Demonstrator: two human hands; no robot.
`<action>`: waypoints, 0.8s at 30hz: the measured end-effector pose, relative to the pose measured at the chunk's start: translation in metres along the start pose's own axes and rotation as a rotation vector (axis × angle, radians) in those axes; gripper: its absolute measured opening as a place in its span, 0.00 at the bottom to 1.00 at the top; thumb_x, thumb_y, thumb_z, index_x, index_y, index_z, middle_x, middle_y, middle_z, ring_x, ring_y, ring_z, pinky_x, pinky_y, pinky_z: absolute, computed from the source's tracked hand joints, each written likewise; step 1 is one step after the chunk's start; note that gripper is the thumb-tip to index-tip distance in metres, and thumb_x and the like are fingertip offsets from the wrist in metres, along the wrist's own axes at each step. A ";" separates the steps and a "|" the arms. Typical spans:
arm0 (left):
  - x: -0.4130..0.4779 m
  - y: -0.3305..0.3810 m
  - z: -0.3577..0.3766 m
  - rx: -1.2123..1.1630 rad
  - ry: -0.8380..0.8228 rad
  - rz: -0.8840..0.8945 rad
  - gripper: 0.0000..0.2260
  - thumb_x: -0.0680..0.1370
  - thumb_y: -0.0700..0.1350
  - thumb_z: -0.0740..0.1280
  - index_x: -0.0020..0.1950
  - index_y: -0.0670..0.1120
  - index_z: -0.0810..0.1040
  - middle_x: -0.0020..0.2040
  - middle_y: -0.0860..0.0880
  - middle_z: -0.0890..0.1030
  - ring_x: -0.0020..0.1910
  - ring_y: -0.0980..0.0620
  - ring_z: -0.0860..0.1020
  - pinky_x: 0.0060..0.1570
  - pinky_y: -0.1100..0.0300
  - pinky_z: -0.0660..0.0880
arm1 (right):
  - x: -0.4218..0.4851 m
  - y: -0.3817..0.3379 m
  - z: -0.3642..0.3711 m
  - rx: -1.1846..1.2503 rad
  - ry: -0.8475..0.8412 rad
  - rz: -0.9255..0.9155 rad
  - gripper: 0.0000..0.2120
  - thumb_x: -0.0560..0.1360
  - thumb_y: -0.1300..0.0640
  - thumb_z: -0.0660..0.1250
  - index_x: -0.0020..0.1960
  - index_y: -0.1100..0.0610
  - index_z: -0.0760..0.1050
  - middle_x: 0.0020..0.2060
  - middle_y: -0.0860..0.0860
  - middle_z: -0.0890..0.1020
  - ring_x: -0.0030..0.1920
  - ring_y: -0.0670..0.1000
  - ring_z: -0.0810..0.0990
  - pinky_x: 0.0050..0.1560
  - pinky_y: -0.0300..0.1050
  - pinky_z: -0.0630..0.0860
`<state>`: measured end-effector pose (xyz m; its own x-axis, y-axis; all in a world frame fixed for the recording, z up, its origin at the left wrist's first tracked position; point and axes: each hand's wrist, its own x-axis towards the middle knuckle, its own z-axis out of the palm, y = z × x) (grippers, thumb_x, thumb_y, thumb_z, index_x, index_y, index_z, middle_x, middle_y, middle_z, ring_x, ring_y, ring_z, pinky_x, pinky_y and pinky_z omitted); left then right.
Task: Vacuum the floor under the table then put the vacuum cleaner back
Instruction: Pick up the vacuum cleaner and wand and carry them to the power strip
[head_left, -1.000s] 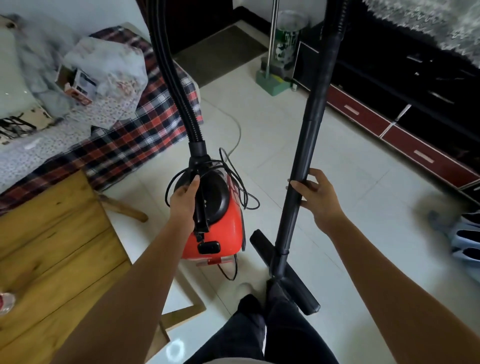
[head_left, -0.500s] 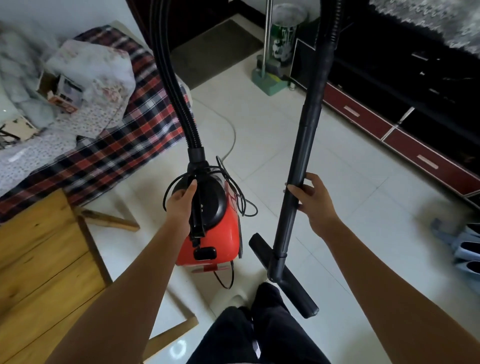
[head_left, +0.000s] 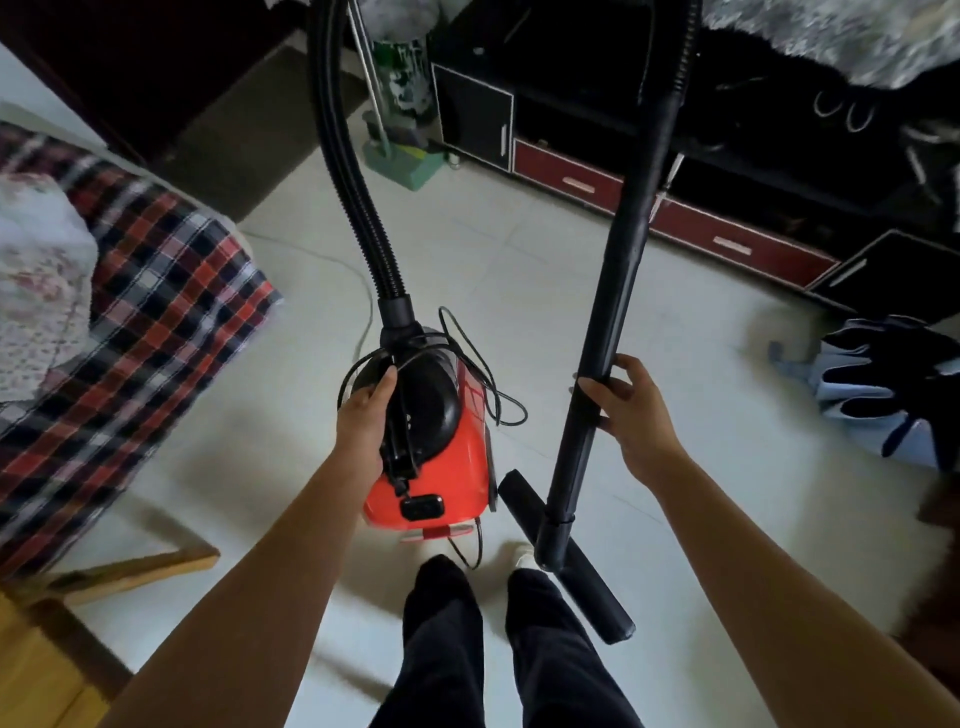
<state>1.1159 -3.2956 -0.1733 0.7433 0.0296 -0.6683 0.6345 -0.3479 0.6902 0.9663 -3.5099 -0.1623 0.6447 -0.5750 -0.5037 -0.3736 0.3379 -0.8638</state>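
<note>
A red and black canister vacuum cleaner (head_left: 452, 467) hangs above the pale tiled floor (head_left: 519, 270). My left hand (head_left: 363, 415) grips its black carry handle on top. A loose black cord (head_left: 488, 374) is looped around the canister. A ribbed black hose (head_left: 348, 171) rises from the canister and leaves the frame at the top. My right hand (head_left: 631, 410) holds the black wand (head_left: 618, 291) at mid-length. The wand's flat floor nozzle (head_left: 582, 571) hangs by my feet.
A sofa with a red plaid cover (head_left: 130, 332) fills the left. A wooden table corner (head_left: 36, 670) and its leg (head_left: 130, 569) sit at lower left. A black and red low cabinet (head_left: 675, 218) lines the far right, a green mop base (head_left: 410, 161) beside it. Slippers (head_left: 883, 395) lie at right.
I have walked forward and turned right, carrying the vacuum and wand. The wooden table has slid out of view to the lower left, and the cabinet and slippers are nearer. Both grips are unchanged.
</note>
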 end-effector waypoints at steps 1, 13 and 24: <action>0.005 0.002 0.004 0.012 -0.022 0.000 0.20 0.77 0.59 0.63 0.59 0.45 0.76 0.56 0.44 0.78 0.53 0.45 0.75 0.53 0.53 0.71 | 0.001 0.001 -0.002 0.014 0.022 0.003 0.14 0.76 0.63 0.66 0.60 0.56 0.68 0.46 0.57 0.82 0.51 0.59 0.81 0.57 0.58 0.77; 0.077 -0.008 0.037 0.204 -0.220 0.030 0.18 0.72 0.64 0.65 0.48 0.50 0.78 0.55 0.45 0.80 0.54 0.43 0.78 0.59 0.45 0.74 | 0.020 0.044 0.007 0.169 0.251 0.046 0.13 0.76 0.63 0.66 0.59 0.55 0.69 0.43 0.55 0.82 0.48 0.57 0.81 0.57 0.60 0.76; 0.163 -0.058 0.074 0.309 -0.215 0.070 0.21 0.73 0.65 0.64 0.54 0.49 0.78 0.53 0.46 0.81 0.53 0.44 0.78 0.57 0.49 0.75 | 0.090 0.119 0.024 0.189 0.252 0.064 0.15 0.76 0.62 0.66 0.61 0.56 0.69 0.44 0.54 0.82 0.48 0.55 0.82 0.56 0.58 0.78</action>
<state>1.1844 -3.3396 -0.3423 0.7004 -0.1903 -0.6879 0.4655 -0.6088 0.6424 0.9953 -3.5035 -0.3103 0.4294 -0.7070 -0.5619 -0.2622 0.4978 -0.8267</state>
